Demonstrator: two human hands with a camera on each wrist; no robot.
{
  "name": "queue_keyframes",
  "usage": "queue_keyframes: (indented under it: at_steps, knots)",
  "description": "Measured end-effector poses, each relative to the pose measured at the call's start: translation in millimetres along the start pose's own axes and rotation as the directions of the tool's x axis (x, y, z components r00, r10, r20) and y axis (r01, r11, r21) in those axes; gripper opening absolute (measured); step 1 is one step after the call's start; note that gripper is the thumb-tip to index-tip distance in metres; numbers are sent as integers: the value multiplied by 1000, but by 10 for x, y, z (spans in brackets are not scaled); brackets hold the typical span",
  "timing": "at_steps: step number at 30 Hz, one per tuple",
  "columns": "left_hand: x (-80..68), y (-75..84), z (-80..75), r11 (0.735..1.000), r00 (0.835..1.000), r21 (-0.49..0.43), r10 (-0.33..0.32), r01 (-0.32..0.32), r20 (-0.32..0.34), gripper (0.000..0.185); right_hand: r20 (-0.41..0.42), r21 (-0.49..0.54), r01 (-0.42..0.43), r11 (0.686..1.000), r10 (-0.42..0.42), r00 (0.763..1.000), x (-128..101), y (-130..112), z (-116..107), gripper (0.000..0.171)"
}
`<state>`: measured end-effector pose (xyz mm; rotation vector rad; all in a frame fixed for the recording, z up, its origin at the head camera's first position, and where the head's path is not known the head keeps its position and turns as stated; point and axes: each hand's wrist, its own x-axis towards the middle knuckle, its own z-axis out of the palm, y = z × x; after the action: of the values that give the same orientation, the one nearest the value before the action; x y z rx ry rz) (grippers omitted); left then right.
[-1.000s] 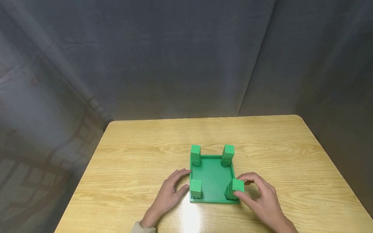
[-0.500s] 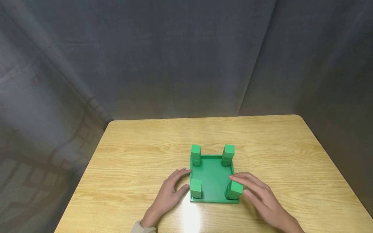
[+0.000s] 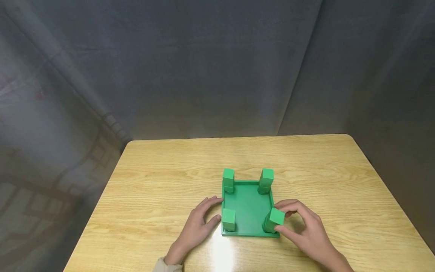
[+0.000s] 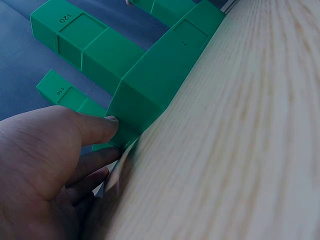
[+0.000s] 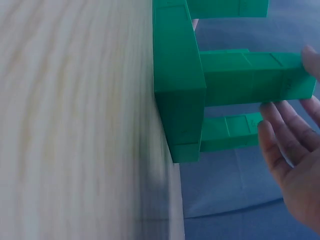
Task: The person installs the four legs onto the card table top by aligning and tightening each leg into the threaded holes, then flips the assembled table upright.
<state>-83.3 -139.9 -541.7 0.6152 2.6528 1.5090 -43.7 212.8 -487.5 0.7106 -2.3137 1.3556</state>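
A green square base (image 3: 248,207) lies on the wooden table with an upright green post at each corner. My left hand (image 3: 198,223) rests against the base's left side, fingers relaxed; in the left wrist view its thumb (image 4: 97,127) touches the base (image 4: 160,80) at a corner. My right hand (image 3: 295,217) pinches the top of the near right post (image 3: 273,220) between thumb and curled fingers. In the right wrist view the fingers (image 5: 280,125) lie along that post (image 5: 250,77), which sticks out of the base (image 5: 177,75).
The other posts stand at the near left (image 3: 228,220), far left (image 3: 228,180) and far right (image 3: 266,180) corners. The light wooden table (image 3: 163,177) ends at a grey curtain (image 3: 217,75) behind, and its edges drop off left and right.
Half a second ago my right hand lay flat with straight fingers over the near right post; now its fingers and thumb have closed on the post's top again. The left hand has stayed put.
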Motion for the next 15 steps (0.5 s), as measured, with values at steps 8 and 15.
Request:
queue_keyframes:
  at_steps: [8,15]
  knots:
    - [2,0,1,1000,1000,2,10,-10,-1,53,102,63,50,997,-56,993,14,0,-28,59]
    - [-2,-4,-3,1000,1000,1,6,-6,4,53,137,93,120,988,-132,982,10,6,-25,64]
